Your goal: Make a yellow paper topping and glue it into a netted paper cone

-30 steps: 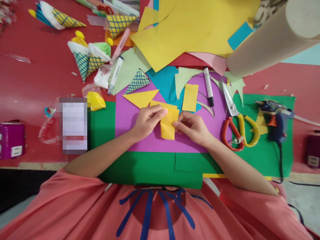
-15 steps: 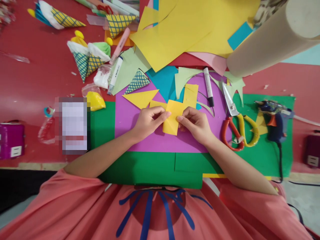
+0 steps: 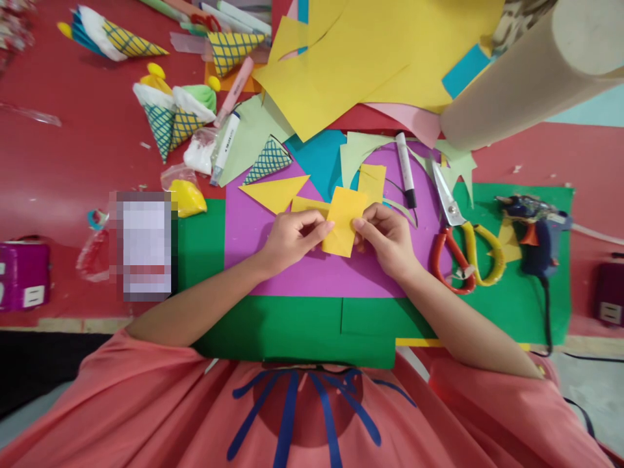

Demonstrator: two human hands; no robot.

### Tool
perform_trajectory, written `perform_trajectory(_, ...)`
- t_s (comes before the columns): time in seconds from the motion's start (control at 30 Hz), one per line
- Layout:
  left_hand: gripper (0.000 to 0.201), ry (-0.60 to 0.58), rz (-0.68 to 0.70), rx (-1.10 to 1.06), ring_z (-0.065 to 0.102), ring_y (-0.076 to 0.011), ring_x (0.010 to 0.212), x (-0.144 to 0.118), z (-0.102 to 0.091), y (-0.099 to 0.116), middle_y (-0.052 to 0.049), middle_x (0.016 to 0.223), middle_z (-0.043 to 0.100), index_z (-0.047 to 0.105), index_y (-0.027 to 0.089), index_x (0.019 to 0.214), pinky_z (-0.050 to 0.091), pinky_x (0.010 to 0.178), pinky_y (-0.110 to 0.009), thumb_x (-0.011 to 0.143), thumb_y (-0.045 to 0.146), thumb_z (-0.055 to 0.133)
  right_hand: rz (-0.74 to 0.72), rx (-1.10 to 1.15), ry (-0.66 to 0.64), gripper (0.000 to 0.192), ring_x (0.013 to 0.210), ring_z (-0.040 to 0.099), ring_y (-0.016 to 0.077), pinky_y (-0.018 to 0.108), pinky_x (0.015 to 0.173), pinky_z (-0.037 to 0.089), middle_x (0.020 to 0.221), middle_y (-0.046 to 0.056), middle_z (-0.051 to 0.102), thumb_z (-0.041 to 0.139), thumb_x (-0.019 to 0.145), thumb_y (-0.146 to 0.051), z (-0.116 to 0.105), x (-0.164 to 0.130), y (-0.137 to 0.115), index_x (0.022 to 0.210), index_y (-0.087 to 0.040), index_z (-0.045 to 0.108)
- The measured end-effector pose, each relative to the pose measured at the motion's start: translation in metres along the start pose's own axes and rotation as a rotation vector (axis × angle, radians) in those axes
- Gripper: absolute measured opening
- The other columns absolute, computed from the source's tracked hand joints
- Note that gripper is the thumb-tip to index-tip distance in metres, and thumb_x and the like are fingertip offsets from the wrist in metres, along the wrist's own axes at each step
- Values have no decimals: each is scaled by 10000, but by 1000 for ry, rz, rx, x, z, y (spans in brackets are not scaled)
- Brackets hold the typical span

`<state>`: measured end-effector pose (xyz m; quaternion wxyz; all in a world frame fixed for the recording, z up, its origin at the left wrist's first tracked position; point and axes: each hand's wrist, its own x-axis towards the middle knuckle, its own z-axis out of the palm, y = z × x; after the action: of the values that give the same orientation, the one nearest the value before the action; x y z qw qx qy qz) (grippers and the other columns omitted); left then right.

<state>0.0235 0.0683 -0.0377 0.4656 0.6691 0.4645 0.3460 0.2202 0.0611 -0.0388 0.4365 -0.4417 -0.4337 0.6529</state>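
Yellow paper piece (image 3: 344, 221) is being pinched by you: left hand (image 3: 292, 237) and right hand (image 3: 387, 237) fingers closing on its sides, above the purple sheet (image 3: 253, 227).

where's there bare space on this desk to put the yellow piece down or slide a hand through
Free patches: the purple sheet just below both hands, the green sheet left of it, and the red tabletop left of the paper cones. Crowded: the paper pile at the top, and the right side by the scissors and glue gun.
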Motion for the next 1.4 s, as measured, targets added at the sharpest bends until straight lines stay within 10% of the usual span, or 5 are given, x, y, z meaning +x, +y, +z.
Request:
perform_trajectory(1.17, 460, -135, 127, 237, 326, -47, 433, 2, 1, -2, 77, 492, 324, 358, 185, 622, 234, 432, -194, 971, 474, 437, -58, 6, 108, 245, 424, 534, 70, 199, 413, 400, 551, -62, 615, 730, 835, -376, -4, 3, 4, 744, -212, 574)
perform_trajectory(1.4, 485, -143, 101, 166, 342, -49, 429, 1, -1, 0, 68, 484, 350, 370, 183, 614, 244, 424, -202, 968, 509, 425, -68, -133, -52, 254, 514, 533, 79, 228, 509, 396, 587, -36, 614, 686, 866, -398, -4, 1, -2, 720, -193, 648)
